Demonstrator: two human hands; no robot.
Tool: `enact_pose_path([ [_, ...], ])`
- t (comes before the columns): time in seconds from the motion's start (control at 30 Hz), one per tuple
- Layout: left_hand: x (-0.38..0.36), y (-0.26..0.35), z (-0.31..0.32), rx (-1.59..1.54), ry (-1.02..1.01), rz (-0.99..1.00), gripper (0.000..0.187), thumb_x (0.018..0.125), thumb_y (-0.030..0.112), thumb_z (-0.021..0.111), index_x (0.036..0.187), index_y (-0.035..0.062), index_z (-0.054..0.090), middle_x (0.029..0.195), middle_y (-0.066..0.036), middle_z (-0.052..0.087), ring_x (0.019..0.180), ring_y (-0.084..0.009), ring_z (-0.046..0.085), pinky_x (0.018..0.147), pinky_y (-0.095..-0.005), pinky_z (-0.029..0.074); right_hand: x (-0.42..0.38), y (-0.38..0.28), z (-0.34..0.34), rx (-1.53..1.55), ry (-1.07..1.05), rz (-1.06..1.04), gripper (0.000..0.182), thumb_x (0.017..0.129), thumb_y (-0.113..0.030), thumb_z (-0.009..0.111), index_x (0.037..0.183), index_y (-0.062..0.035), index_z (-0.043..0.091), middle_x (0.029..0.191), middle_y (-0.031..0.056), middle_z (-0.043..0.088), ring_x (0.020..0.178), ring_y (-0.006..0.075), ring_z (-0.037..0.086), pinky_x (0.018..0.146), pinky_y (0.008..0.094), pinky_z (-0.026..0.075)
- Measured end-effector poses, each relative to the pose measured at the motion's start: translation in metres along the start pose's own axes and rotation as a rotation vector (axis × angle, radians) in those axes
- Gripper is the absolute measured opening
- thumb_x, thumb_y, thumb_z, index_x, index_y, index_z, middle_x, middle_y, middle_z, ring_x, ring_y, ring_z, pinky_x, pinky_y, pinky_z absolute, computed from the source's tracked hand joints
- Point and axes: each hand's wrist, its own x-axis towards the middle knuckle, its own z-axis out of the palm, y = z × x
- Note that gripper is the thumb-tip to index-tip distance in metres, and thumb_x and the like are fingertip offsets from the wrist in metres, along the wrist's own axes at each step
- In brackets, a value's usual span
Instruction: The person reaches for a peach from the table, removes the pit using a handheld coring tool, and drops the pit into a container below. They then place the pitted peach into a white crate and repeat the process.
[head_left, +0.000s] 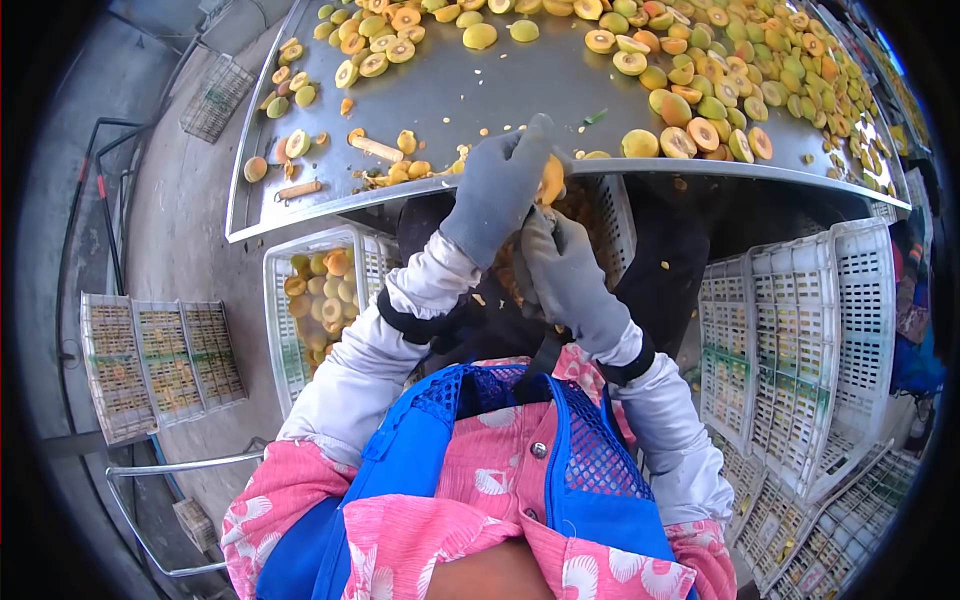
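Observation:
Over the near edge of the metal table [420, 100], my gloved left hand [495, 190] is closed around an orange-yellow piece of fruit [551, 180]. Just below and to the right, my gloved right hand [565, 265] is closed with its fingertips close against the underside of that piece. Whatever those fingertips grip is too small to make out. Halved yellow-green fruits [677, 142] lie across the table, many at the back and right. Small scraps [397, 172] and two short wooden-looking sticks [376, 148] lie left of my left hand.
A white crate of fruit [275, 300] stands below the table on the left, and another crate [617, 220] is partly hidden behind my hands. Stacked white crates [780, 340] rise at the right, with more crates [160, 360] at the far left. A metal rail [185, 466] is at lower left.

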Motion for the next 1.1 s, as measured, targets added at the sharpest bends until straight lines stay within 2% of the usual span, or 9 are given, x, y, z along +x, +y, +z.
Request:
enact_pose_path([
  [0.1,0.003,0.001,0.000,-0.139,0.032,-0.007,0.048,0.097,0.039,0.052,0.083,-0.0027,0.070,0.062,-0.002,0.062,0.057,-0.0084,0.052,0.057,-0.0231,0.043,-0.010,-0.043,-0.006,0.236,-0.138,0.327,0.039,0.102,-0.044,0.039,0.078,-0.0135,0.043,0.050,-0.0054,0.033,0.034,0.0071,0.028,0.031,0.0265,0.025],
  [0.2,0.011,0.004,-0.010,-0.171,-0.161,0.004,0.051,0.100,0.040,0.046,0.088,-0.0034,0.069,0.076,-0.009,0.067,0.068,-0.0140,0.063,0.064,-0.0253,0.050,-0.011,-0.047,-0.008,0.313,-0.172,0.419,0.040,0.101,-0.045,0.040,0.079,-0.0127,0.043,0.050,-0.0054,0.033,0.034,0.0070,0.029,0.031,0.0268,0.025],
  [0.3,0.013,0.005,-0.009,-0.046,-0.259,0.080,0.054,0.100,0.042,0.044,0.086,-0.0039,0.069,0.077,-0.010,0.067,0.071,-0.0147,0.064,0.068,-0.0261,0.051,-0.009,-0.037,0.002,0.190,-0.064,0.301,0.043,0.099,-0.051,0.041,0.081,-0.0124,0.045,0.052,-0.0045,0.035,0.036,0.0060,0.030,0.032,0.0252,0.027],
  [0.4,0.020,-0.006,-0.007,0.219,-0.066,0.053,0.052,0.101,0.041,0.043,0.091,-0.0032,0.068,0.079,-0.012,0.068,0.071,-0.0160,0.064,0.069,-0.0261,0.051,-0.006,-0.041,-0.003,0.262,-0.155,0.382,0.047,0.098,-0.055,0.042,0.081,-0.0112,0.047,0.055,-0.0040,0.036,0.038,0.0058,0.033,0.033,0.0246,0.029],
  [0.43,0.019,-0.005,-0.006,0.095,-0.104,0.081,0.053,0.101,0.043,0.041,0.094,-0.0027,0.067,0.078,-0.012,0.068,0.071,-0.0164,0.064,0.069,-0.0267,0.051,-0.004,-0.043,-0.008,0.359,-0.252,0.497,0.048,0.097,-0.057,0.041,0.081,-0.0114,0.046,0.054,-0.0047,0.035,0.038,0.0055,0.031,0.033,0.0241,0.028],
  [0.7,0.000,-0.015,-0.004,-0.365,-0.163,0.166,0.066,0.102,0.050,0.029,0.094,-0.0052,0.065,0.075,-0.014,0.068,0.067,-0.0183,0.063,0.066,-0.0284,0.052,-0.006,-0.029,-0.010,0.409,-0.337,0.405,0.052,0.096,-0.063,0.038,0.084,-0.0132,0.045,0.056,-0.0077,0.027,0.040,0.0040,0.021,0.035,0.0227,0.020],
  [0.9,-0.002,-0.011,-0.005,-0.354,-0.134,0.073,0.063,0.102,0.047,0.033,0.088,-0.0052,0.064,0.073,-0.016,0.067,0.062,-0.0193,0.063,0.061,-0.0290,0.052,0.000,-0.022,-0.022,0.620,-0.648,0.512,0.050,0.096,-0.064,0.036,0.083,-0.0160,0.042,0.059,-0.0094,0.024,0.043,0.0024,0.019,0.037,0.0199,0.017],
  [1.0,0.006,-0.025,-0.007,-0.338,-0.234,0.004,0.060,0.102,0.044,0.034,0.086,-0.0053,0.064,0.070,-0.015,0.066,0.060,-0.0197,0.063,0.061,-0.0293,0.053,-0.002,-0.020,-0.014,0.497,-0.446,0.524,0.050,0.096,-0.064,0.035,0.083,-0.0160,0.041,0.059,-0.0098,0.022,0.043,0.0017,0.018,0.037,0.0192,0.016],
  [1.1,0.006,-0.034,-0.004,-0.267,-0.176,-0.200,0.060,0.101,0.044,0.034,0.084,-0.0056,0.064,0.069,-0.015,0.066,0.059,-0.0209,0.063,0.062,-0.0308,0.053,-0.002,-0.010,-0.017,0.532,-0.453,0.556,0.050,0.097,-0.062,0.034,0.084,-0.0155,0.043,0.058,-0.0097,0.023,0.041,0.0017,0.016,0.035,0.0192,0.015],
])
